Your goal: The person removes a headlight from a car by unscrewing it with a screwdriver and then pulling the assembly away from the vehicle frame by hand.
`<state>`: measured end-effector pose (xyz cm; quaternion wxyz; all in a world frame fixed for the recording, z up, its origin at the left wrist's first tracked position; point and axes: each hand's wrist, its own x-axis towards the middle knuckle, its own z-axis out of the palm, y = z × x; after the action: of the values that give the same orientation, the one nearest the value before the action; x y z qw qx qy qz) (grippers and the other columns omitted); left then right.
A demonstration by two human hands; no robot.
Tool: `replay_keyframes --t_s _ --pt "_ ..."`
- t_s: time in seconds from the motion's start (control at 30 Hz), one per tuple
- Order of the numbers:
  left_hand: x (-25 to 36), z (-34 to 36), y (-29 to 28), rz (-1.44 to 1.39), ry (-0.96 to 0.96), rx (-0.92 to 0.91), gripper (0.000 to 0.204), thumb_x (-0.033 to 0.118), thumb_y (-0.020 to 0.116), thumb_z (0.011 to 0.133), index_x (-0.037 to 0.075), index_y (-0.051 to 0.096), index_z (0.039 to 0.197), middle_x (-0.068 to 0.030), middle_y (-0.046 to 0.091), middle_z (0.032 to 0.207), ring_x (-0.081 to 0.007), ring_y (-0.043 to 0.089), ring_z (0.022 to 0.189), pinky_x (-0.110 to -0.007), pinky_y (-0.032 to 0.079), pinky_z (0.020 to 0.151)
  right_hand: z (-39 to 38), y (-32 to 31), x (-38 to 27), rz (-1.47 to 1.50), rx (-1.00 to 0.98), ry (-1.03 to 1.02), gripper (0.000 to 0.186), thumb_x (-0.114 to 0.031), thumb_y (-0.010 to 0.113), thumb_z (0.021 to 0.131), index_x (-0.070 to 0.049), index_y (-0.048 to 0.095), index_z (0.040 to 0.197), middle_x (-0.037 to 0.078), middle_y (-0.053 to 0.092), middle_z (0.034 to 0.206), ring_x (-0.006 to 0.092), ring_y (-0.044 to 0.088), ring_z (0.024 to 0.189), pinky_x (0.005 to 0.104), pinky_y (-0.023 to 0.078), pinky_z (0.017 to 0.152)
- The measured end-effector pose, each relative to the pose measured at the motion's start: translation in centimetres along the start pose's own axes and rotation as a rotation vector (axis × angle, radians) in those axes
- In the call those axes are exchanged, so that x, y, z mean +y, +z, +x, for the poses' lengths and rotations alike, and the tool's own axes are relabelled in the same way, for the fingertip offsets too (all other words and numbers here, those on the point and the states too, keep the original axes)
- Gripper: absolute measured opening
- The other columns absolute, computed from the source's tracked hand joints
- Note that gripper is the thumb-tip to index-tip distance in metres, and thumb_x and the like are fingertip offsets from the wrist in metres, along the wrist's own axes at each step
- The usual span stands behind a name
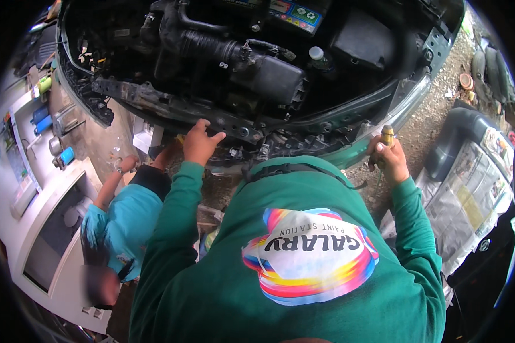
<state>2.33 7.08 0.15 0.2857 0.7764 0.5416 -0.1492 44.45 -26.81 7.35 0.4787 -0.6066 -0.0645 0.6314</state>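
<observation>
My left hand [201,144] is at the black front crossbar [174,107] of a car's open engine bay. Its thumb and forefinger stand apart, with nothing seen between them; the fingertips are at the bar, but I cannot tell how firmly they touch. My right hand [390,160] is closed around a screwdriver with a yellowish, see-through handle [387,135], out to the right beside the car's front corner. The handle's end sticks up above my fist, and most of the shaft is hidden by my fingers.
A co-worker in a turquoise shirt [133,220] crouches at left, close to my left arm. The engine bay holds an air filter box [272,77], a battery [296,16] and a white-capped bottle [319,56]. At right, a dark bumper-like part [460,134] lies by newspaper sheets [469,188].
</observation>
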Motion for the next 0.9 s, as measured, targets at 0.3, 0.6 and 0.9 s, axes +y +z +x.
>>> replay_keyframes --t_s 0.3,0.6,0.9 --pt "5.1 -0.9 2.1 0.157 0.111 -0.149 0.057 0.049 0.093 0.075 0.006 0.067 0.100 -0.0176 0.075 0.100 -0.0390 0.071 0.101 -0.050 0.057 0.084 0.2 -0.5 0.5 0.021 -0.024 0.011 0.043 -0.041 0.072 0.098 0.002 0.068 0.097 0.007 0.065 0.082 0.0156 0.064 0.064 0.0321 0.055 0.057" --pt "7.1 -0.2 4.1 0.161 0.041 -0.148 0.060 0.048 0.096 0.070 0.005 0.070 0.102 -0.0160 0.076 0.100 -0.0385 0.072 0.102 -0.050 0.057 0.085 0.1 0.0 0.1 0.005 -0.006 0.009 0.043 -0.041 0.072 0.099 0.002 0.068 0.097 0.007 0.063 0.079 0.0154 0.064 0.063 0.0313 0.055 0.056" --pt "6.0 -1.0 5.4 0.045 0.033 -0.083 0.062 0.044 0.098 0.069 0.003 0.065 0.100 -0.0182 0.074 0.104 -0.0399 0.068 0.107 -0.051 0.055 0.088 0.1 0.5 0.3 0.009 0.026 -0.005 0.044 -0.042 0.072 0.099 0.002 0.068 0.096 0.006 0.061 0.073 0.0155 0.062 0.059 0.0310 0.054 0.053"
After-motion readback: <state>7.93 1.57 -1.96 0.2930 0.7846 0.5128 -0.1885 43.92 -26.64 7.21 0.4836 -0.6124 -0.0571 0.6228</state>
